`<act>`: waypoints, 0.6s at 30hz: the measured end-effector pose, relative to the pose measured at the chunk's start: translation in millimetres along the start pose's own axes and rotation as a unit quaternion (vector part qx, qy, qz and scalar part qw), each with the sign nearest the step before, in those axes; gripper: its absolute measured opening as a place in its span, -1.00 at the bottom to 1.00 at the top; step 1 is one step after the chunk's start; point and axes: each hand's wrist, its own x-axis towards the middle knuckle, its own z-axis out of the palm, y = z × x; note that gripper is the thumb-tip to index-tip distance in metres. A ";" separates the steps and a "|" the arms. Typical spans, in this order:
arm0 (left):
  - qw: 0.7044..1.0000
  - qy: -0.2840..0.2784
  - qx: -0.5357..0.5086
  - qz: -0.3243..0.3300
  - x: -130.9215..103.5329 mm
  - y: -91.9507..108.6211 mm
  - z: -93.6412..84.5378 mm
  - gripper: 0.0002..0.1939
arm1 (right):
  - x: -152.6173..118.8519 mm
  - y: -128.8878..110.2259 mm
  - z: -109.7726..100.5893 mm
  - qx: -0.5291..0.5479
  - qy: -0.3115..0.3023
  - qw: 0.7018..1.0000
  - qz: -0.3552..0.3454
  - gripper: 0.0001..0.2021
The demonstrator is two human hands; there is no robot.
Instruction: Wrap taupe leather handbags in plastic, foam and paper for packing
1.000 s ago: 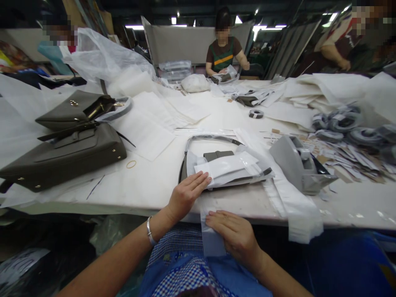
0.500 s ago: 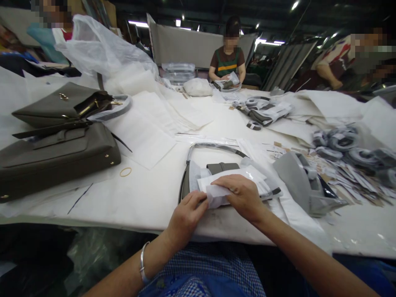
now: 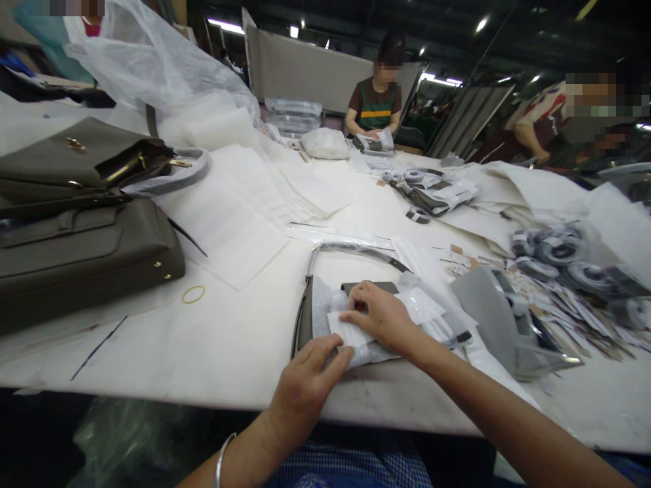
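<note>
A small dark olive handbag (image 3: 304, 318) lies in front of me, partly covered by white wrapping sheet (image 3: 348, 333). Its strap (image 3: 356, 252), sleeved in clear wrap, arcs out behind it. My left hand (image 3: 308, 376) pinches the near left edge of the sheet between thumb and fingers. Over the middle of the bag, my right hand (image 3: 384, 317) has its fingers curled toward the thumb near the olive flap (image 3: 373, 288); what they hold, if anything, is hidden. A clear packet (image 3: 420, 305) with white paper rests on the bag, right of this hand.
Two larger olive handbags (image 3: 91, 251) sit stacked at left, near a rubber band (image 3: 193, 294). White sheets (image 3: 239, 210) spread behind. At right are a grey tape dispenser (image 3: 488, 318), wrapped coils (image 3: 554, 247) and scattered tags (image 3: 574, 318). A co-worker (image 3: 376, 102) handles a bag across the table.
My right hand has lifted off the near edge of the sheet and shifted farther up the bag, its fingers now curled. My left hand stays at the sheet's edge. The view has tilted slightly.
</note>
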 end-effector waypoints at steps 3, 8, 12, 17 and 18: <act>0.999 -0.019 0.036 0.016 2.2 -0.1 -0.2 -0.77 | 5.7 0.8 0.3 -0.016 -0.001 1.000 0.016 -0.85; 0.994 -0.080 0.067 0.041 5.9 -2.7 -1.3 -0.70 | 11.8 -0.3 3.2 -0.043 0.027 0.999 0.003 -0.89; 0.988 -0.090 0.105 0.073 8.1 -4.1 -6.5 -0.58 | 0.8 0.8 -3.3 -0.013 0.097 0.995 -0.036 -0.83; 0.982 -0.070 0.136 0.110 3.3 -12.2 -5.5 -0.53 | -46.0 43.0 -56.5 0.028 0.208 0.978 -0.014 -0.82; 0.981 -0.065 0.141 0.118 1.6 -14.9 -3.9 -0.51 | -60.0 58.6 -72.5 0.020 0.226 0.973 0.038 -0.81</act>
